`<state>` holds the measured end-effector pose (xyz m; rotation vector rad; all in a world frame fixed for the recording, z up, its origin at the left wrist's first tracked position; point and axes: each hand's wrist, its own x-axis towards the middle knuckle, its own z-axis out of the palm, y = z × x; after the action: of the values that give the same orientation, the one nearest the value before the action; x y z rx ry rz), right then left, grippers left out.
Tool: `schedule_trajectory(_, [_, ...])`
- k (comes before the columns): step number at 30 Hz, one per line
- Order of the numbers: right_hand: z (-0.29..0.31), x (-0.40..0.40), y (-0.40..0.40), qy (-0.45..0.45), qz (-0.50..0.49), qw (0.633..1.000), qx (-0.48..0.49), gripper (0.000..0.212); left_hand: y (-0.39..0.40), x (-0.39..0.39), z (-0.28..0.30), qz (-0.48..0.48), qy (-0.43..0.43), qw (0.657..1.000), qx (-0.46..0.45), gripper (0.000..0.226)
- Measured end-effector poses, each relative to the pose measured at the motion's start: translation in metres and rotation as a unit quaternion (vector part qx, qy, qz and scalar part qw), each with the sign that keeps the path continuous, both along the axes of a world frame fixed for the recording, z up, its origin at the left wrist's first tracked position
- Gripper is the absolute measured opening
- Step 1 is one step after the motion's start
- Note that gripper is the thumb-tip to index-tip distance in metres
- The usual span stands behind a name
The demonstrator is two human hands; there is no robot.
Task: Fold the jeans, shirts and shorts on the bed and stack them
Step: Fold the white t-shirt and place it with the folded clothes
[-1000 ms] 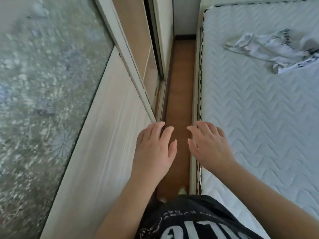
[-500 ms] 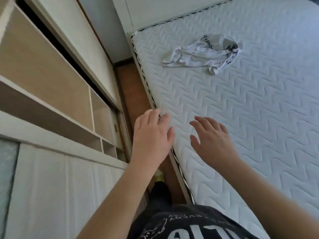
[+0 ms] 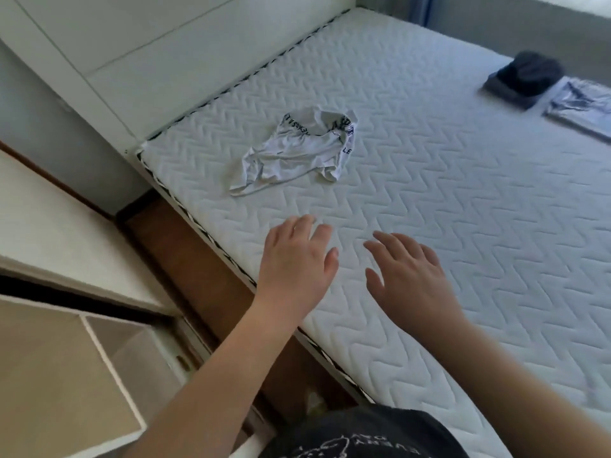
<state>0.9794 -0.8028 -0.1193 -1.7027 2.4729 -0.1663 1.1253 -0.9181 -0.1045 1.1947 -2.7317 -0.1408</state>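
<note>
The bed (image 3: 463, 226) fills most of the view, its quilted top serving as the folding surface. Far across it lie a dark folded pile (image 3: 522, 79) and a pale folded garment (image 3: 582, 105), just beside each other, likely the stack so far. A crumpled white garment (image 3: 297, 150) with dark lettering lies near the head corner, seemingly next to fold. The left hand (image 3: 294, 269) and right hand (image 3: 410, 276) hover over the near edge, empty, fingers loosely spread, apparently readied to reach for it.
</note>
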Motion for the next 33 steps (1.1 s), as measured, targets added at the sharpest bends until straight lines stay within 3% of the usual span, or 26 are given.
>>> schedule_trajectory(6, [-0.001,-0.009,-0.019,-0.016,-0.046,0.999,0.011,0.046,-0.017,0.009,0.008,-0.039,0.0,0.999,-0.005,0.045])
schedule_trajectory(12, [0.002,-0.009,-0.059,-0.021,-0.014,1.0,-0.005,0.046,-0.038,0.021,-0.007,-0.015,-0.053,0.998,0.012,0.047])
schedule_trajectory(16, [0.003,0.0,-0.096,-0.007,0.013,1.0,0.007,0.049,-0.065,0.035,-0.01,0.022,-0.033,0.999,0.004,0.045])
schedule_trajectory(25, [-0.014,0.032,-0.206,0.003,0.005,0.999,0.038,0.051,-0.189,0.076,-0.036,0.035,0.0,0.999,0.013,0.044])
schedule_trajectory(33, [-0.04,0.09,-0.319,-0.035,-0.031,0.997,0.066,0.053,-0.323,0.121,-0.046,-0.048,-0.015,0.997,0.059,0.046])
